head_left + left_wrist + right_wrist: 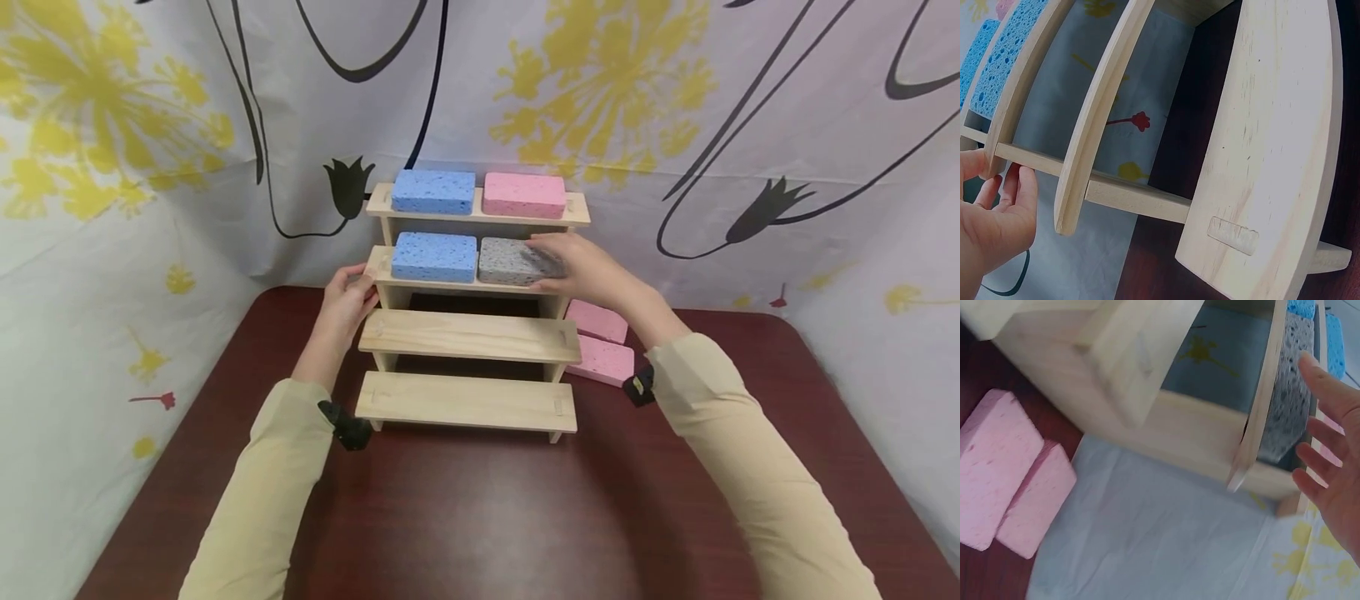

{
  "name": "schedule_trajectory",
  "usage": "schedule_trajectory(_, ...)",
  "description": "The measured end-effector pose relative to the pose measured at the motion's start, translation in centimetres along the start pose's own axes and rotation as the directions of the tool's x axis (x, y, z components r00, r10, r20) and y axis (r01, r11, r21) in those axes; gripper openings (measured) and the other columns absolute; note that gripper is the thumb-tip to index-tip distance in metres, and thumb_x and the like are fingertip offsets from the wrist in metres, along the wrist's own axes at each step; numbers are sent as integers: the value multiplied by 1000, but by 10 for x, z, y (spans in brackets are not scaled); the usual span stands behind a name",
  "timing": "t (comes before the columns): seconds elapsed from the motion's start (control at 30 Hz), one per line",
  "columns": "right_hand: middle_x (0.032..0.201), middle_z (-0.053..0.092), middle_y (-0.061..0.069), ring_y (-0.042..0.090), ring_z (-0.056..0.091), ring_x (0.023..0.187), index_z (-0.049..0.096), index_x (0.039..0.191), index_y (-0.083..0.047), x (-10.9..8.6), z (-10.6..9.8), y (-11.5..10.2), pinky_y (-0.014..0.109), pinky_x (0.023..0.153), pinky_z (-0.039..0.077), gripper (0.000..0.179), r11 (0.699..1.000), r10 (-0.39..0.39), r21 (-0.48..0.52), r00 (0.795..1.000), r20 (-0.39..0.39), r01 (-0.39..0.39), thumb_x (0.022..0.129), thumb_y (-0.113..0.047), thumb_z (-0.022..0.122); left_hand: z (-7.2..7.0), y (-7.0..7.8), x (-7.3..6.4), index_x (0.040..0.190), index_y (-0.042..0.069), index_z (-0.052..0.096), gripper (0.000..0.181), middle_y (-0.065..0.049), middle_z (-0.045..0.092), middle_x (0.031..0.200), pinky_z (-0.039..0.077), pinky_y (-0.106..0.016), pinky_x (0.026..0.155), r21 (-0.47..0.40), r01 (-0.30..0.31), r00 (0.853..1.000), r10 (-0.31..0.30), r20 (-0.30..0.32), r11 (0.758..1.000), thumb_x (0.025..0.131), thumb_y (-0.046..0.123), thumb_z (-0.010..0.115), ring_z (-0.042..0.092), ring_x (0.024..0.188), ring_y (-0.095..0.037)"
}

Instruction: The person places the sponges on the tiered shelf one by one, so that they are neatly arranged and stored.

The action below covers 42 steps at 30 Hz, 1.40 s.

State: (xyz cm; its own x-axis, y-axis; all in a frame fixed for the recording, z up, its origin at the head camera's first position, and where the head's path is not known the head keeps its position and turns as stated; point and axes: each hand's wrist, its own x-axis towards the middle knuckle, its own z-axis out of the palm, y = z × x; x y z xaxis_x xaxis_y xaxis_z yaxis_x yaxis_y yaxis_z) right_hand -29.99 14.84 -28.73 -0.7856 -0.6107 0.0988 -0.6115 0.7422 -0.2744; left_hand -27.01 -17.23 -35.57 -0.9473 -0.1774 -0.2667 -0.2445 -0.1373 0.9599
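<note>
At the left, the left hand [349, 302] pinches the end of the second-highest step of one wooden rack [468, 335], which has four steps. Two blue sponges [435, 256] lie on the two upper steps, one on each. Just beside the lower blue one lies one grey sponge [504, 261], flat, its long axis running left to right along the step. One pink sponge [523, 196] is above it, on the top step. The right hand [576, 265] is at the grey sponge's right end, fingers spread; I cannot tell if they touch it. Two more pink sponges [602, 358] lie on the table [465, 517], right of the rack.

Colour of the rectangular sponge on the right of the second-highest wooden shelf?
The rectangular sponge is grey with dark speckles, clearest in the right wrist view.
</note>
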Motion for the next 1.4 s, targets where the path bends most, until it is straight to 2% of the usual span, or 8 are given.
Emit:
schedule_trajectory(0.2,130,45,20,37,38,122,49,129,-5,-27,2,16,53,103,33,59,996,64,67,989,-134,-55,77,-22,73,-2,1,0,139,11,31,43,-10,31,145,35,-26,109,-1,-7,1000,7,-7,1000,97,18,41,37,130,-21)
schedule_trajectory(0.37,128,43,22,37,38,121,46,131,-3,-51,12,36,54,100,34,60,984,156,115,974,-164,-139,80,-23,71,0,0,0,139,11,30,44,-10,31,145,35,-26,109,-12,4,1000,-4,-7,1000,97,19,41,37,130,-21)
schedule_trajectory(0.57,132,38,24,40,35,123,41,133,-2,-82,39,66,59,99,33,62,956,274,147,952,-133,-254,83,-27,67,1,1,-1,139,11,30,44,-10,31,146,35,-26,109,-26,6,1000,-6,6,1000,97,18,41,37,131,-21)
schedule_trajectory(0.8,121,48,29,41,45,110,48,125,5,-110,83,98,56,92,40,57,954,282,111,959,-22,-278,81,-26,68,0,1,-1,138,10,31,43,-10,33,144,36,-25,108,-18,5,1000,-6,-6,1000,97,18,42,38,129,-21)
schedule_trajectory(0.9,120,48,30,41,46,107,49,124,4,-118,99,106,56,90,41,60,944,308,122,951,19,-308,79,-29,70,1,0,0,138,10,32,43,-10,34,143,36,-25,108,-20,4,1000,-4,-10,1000,97,18,42,39,129,-21)
schedule_trajectory(1.17,127,40,31,44,37,116,45,128,2,-125,122,112,61,99,35,70,906,405,104,911,81,-411,76,-35,73,2,-2,3,138,10,32,44,-9,33,145,36,-26,108,-11,-4,1000,4,-7,1000,97,18,43,38,130,-19)
schedule_trajectory(1.3,124,38,32,43,36,113,42,131,4,-124,124,110,60,96,37,78,896,421,112,902,92,-430,73,-36,74,0,-3,3,138,10,32,44,-10,32,145,36,-25,108,-11,-5,1000,4,-10,1000,97,19,43,37,131,-19)
schedule_trajectory(1.4,122,35,32,43,35,109,40,130,8,-125,124,110,58,93,39,81,876,449,138,886,117,-462,71,-34,75,0,-3,2,137,12,33,42,-10,33,144,36,-24,107,-3,-3,1000,3,-17,1000,97,20,43,38,130,-19)
